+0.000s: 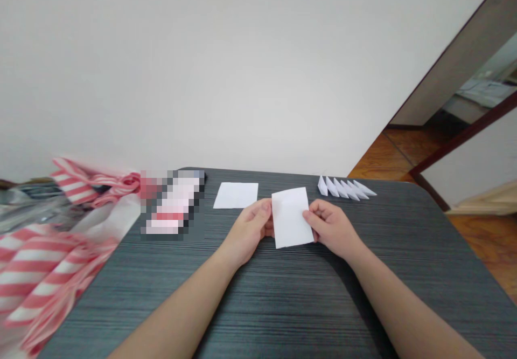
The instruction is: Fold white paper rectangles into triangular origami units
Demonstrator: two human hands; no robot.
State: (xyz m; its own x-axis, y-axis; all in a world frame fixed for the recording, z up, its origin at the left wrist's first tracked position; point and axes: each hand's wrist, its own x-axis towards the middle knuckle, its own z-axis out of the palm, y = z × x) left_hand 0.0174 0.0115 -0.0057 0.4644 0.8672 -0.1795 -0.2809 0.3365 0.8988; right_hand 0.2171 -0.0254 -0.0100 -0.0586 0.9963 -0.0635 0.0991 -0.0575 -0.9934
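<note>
Both hands hold a small white rectangular sheet of paper (292, 217) upright just above the dark grey wood-grain counter (283, 305), near its middle. The left hand (249, 229) pinches the sheet's left edge between thumb and fingers, and the right hand (329, 225) pinches its right edge the same way, so each hand is closed on the paper.

Just behind the left hand, a second flat white paper sheet (236, 195) lies on the counter, apart from the held one. Farther back on the right, a row of small folded white paper pieces (346, 187) lies near the counter's far edge. A pixelated pink-and-white patch (172, 204) sits at the back left, and red-and-white striped plastic bags (52, 251) spread over the counter's left side.
</note>
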